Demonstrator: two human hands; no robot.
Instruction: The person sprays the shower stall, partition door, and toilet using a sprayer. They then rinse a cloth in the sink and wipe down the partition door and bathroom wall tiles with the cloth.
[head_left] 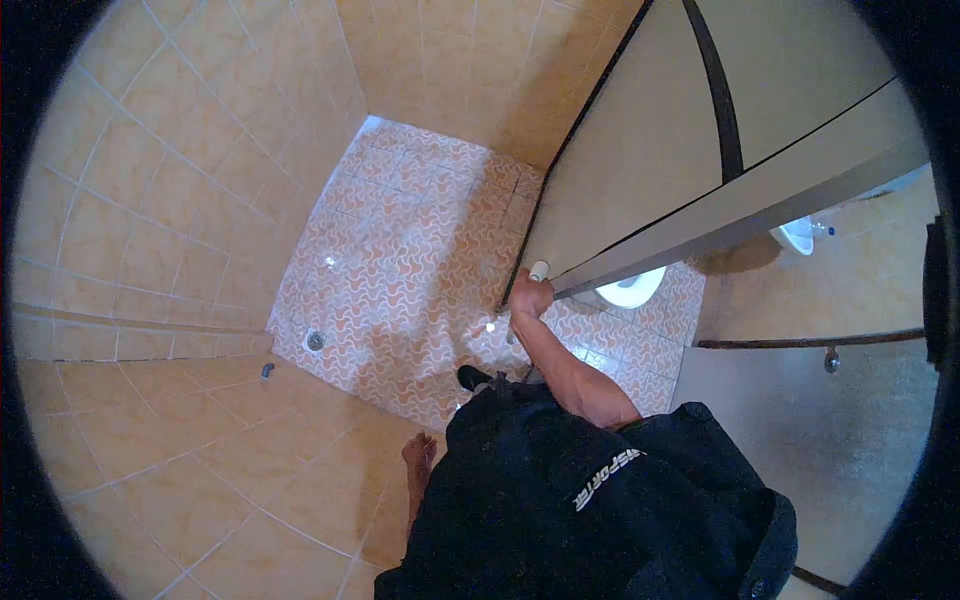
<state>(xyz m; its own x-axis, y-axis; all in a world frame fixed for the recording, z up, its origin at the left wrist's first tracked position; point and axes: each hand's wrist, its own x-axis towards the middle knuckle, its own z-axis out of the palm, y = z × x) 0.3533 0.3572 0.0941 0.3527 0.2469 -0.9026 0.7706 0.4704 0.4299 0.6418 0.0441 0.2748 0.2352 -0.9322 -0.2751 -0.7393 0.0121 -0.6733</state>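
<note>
My right hand [531, 295] is closed around a small white cylindrical object [539, 270], whose end sticks out above the fist. It is beside the edge of the beige partition [625, 150]. Part of something greyish shows just below that hand, too small to make out. My left hand [420, 452] hangs low in front of the tiled wall at the lower left, fingers slightly apart and nothing visible in them. Below both hands, my dark shirt [620, 520] with white lettering fills the lower middle.
Patterned tiles cover the floor [400, 220], with a round drain [315, 341] near the left corner. A small pipe fitting [267, 370] sits on the wall. Past the partition are a white toilet [632, 290] and a white basin [795, 236]. A grey door [830, 430] stands at right.
</note>
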